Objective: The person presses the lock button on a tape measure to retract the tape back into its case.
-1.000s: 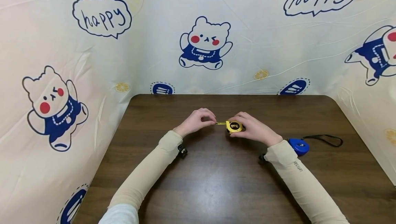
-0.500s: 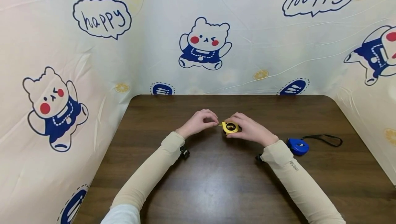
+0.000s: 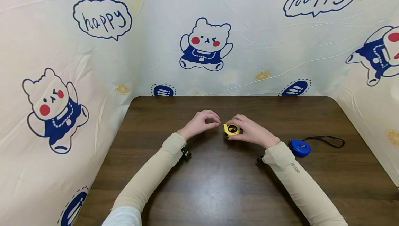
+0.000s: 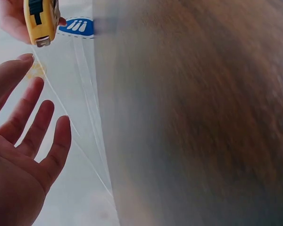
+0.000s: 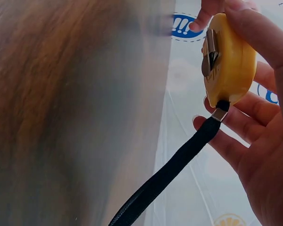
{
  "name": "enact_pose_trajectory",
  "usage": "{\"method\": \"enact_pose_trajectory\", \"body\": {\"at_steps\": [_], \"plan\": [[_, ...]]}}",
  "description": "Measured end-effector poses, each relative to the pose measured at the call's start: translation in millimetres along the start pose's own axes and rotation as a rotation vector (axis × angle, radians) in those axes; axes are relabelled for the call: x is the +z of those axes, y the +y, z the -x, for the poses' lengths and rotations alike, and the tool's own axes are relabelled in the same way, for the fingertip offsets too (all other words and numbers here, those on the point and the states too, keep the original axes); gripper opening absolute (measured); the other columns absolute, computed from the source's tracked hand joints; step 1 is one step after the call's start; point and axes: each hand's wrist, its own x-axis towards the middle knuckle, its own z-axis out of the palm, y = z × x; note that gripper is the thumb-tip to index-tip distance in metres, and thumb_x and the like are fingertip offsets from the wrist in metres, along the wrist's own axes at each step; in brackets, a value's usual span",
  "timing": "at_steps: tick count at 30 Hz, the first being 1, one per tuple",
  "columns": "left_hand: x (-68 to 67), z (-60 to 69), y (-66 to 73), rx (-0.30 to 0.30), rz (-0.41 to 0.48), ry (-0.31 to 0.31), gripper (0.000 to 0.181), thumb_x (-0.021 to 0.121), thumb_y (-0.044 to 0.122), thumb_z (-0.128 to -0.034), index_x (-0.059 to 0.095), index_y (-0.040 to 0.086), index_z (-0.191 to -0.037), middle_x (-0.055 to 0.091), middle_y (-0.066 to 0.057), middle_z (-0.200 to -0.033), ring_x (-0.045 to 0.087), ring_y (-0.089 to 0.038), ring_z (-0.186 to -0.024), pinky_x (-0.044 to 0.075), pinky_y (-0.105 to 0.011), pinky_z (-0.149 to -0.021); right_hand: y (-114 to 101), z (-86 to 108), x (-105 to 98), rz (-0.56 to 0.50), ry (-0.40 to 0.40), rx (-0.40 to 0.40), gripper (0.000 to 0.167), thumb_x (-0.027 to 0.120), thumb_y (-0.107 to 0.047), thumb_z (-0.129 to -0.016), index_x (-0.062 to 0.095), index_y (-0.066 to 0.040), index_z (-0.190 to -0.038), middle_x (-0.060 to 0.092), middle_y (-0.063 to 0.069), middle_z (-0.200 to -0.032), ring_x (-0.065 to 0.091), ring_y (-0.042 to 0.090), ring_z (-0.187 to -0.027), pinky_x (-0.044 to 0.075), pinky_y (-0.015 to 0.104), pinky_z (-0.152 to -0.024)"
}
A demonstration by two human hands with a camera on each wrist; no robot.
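Observation:
My right hand (image 3: 254,132) grips a yellow tape measure (image 3: 232,129) with a round black label, thumb on one side and fingers on the other. In the right wrist view, a metal clip and a black wrist strap (image 5: 165,165) show on the case (image 5: 233,61). The left wrist view shows the metal hook (image 4: 43,42) at the mouth of the case, with no blade drawn out. My left hand (image 3: 201,123) is just left of the tape measure, a small gap away. Its fingers (image 4: 37,122) are spread, loosely bent, and hold nothing.
A blue tape measure (image 3: 300,148) with a black strap (image 3: 327,139) lies on the brown wooden table (image 3: 212,184), right of my right forearm. Printed cloth (image 3: 249,28) hangs behind the table and at both sides.
A short length of blade, pinched by my left fingers, has run back into the yellow case as both hands drew closer. My left fingers have since let go of its end.

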Motion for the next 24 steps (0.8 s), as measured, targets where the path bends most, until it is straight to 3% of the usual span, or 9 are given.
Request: {"method": "enact_pose_trajectory", "body": {"at_steps": [9,24], "plan": [[-3.9,8.6,-6.1,-0.048,0.011,-0.011,0.012,0.077,0.02,-0.0971,0.081,0.012,-0.105,0.072,-0.002,-0.116,0.061,-0.019,-0.111,0.054,-0.037,-0.089,9,11.3,-6,0.005,-0.021,0.076,0.055,0.083,-0.042,-0.09,0.068,-0.013,-0.133,0.063,0.004,-0.122,0.059,0.02,-0.112,0.053,0.043,-0.096],[-17.5,24.9,-17.5,-0.072,0.035,0.057,0.01,0.079,0.021,-0.0955,0.081,0.015,-0.103,0.073,0.001,-0.112,0.063,-0.016,-0.106,0.051,-0.033,-0.085,40,50.7,-21,0.053,-0.028,0.225,0.058,0.083,-0.038,-0.091,0.066,-0.005,-0.135,0.063,0.013,-0.124,0.06,0.029,-0.114,0.052,0.05,-0.096]]}}
